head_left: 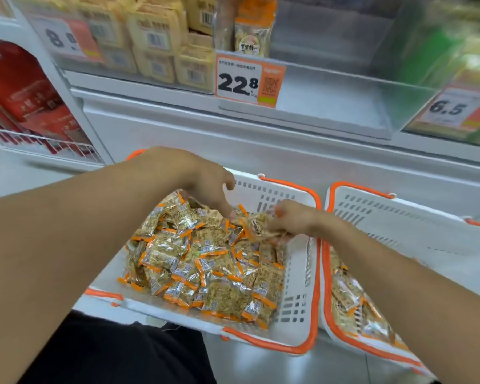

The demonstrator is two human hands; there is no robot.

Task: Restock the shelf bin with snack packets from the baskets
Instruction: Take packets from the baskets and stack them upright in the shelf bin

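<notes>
Both hands are working at the far edge of the left basket, which is sitting on the floor in front of the shelving. The right hand is curling its fingers around a small bunch of snack packets, while the left hand is hanging above the pile with loosely bent fingers, one fingertip touching a packet and gripping nothing. To do this well, the person should probably be gathering a firm handful with both hands, since the slick wrappers look likely to slip. The remaining packets are filling this basket; the right basket is holding more. The clear shelf bin above, behind the 22.8 price tag, is looking nearly bare. The floor is glossy and pale.
</notes>
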